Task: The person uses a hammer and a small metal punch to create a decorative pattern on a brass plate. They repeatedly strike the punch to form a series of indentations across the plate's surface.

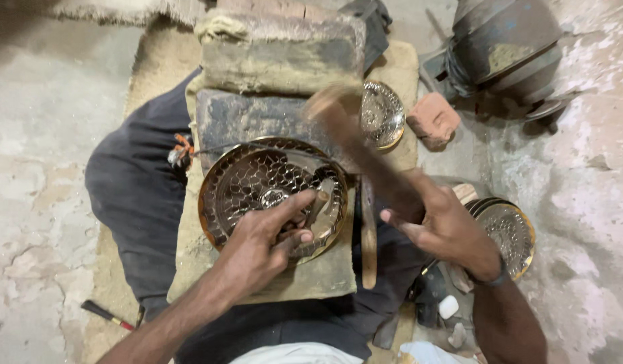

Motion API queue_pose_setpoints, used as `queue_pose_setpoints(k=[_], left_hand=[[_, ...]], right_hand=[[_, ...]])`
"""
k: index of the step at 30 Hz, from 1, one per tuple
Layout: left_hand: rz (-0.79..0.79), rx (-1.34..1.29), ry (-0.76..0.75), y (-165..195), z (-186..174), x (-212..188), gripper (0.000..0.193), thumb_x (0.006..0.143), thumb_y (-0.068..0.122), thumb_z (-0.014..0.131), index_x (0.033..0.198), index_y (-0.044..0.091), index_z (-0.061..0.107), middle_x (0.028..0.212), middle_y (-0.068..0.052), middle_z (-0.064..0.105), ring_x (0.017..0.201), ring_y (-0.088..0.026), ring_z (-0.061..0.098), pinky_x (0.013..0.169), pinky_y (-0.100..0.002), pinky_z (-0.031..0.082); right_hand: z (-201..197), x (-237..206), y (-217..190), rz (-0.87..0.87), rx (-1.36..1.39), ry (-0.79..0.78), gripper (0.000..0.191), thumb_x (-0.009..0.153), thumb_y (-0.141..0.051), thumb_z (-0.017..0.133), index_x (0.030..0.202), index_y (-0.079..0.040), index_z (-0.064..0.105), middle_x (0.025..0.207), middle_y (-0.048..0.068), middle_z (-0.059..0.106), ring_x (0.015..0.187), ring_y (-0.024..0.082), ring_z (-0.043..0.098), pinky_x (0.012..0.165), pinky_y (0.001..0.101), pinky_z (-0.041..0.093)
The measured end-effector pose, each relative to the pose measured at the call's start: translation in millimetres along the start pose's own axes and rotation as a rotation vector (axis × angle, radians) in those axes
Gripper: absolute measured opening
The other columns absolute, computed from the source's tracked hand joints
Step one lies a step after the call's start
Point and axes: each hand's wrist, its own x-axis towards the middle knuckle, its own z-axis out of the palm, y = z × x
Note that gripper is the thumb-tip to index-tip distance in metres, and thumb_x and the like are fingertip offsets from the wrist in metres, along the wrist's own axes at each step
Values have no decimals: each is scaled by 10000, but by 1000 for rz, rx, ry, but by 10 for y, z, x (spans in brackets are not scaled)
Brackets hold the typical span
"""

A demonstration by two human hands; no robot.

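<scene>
No packages, labels, signs or screens show anywhere in this view.

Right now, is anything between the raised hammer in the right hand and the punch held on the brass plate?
Nothing visible. The right hand holds the blurred hammer above the plate; the left hand steadies the punch, its top end uncovered by the fingers.

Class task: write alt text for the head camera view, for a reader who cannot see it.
A left hand holds a small punch against an embossed round metal plate, while the right hand swings a blurred hammer. Two similar plates lie nearby on the workshop floor.
</scene>
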Motion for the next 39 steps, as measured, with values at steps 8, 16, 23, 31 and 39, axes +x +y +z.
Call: queue_pose_setpoints(k=[8, 16, 23, 31, 39], left_hand=[[22, 9, -5, 16, -21, -4, 542, 890, 162, 702, 1410, 116, 556, 1119, -137, 780, 930, -261, 799, 767, -425, 647], [-27, 21, -35, 45, -24, 1, 512, 887, 190, 698, 1379, 122, 577, 1139, -110, 780, 912, -241, 808, 761, -427, 654], [51, 31, -13, 44, -38, -3, 545, 889, 151, 694, 1416, 121, 556, 1187, -134, 763, 964, -262, 789, 797, -434, 649], [40, 13, -26, 64, -50, 0, 547, 890, 143, 687, 1419, 134, 548, 1239, -135, 729, 974, -270, 786, 814, -430, 642], [82, -5, -9, 3, -50, -24, 548, 881, 106, 704, 1414, 115, 576, 1217, -111, 749, 975, -267, 791, 798, -419, 621]], right_hand=[[-38, -27, 41, -23, -287, -148, 700, 561, -78, 770, 1238, -20, 602, 893, 211, 699, 771, 364, 684, 693, 446, 533], [-17, -60, -60, -1, -126, -81, 535, 705, -102, 770, 1210, -23, 612, 943, 186, 730, 799, 303, 747, 709, 392, 558], [30, -88, -36, -65, -202, -40, 584, 703, -96, 777, 1254, -12, 603, 1027, 217, 739, 889, 325, 742, 785, 410, 562], [106, -114, -17, 98, -87, 3, 545, 761, -151, 808, 1242, -20, 589, 901, 178, 711, 791, 277, 701, 738, 388, 553], [106, -215, 53, 156, -119, -14, 582, 730, -125, 788, 1269, -35, 589, 939, 168, 745, 769, 303, 733, 710, 411, 563]])
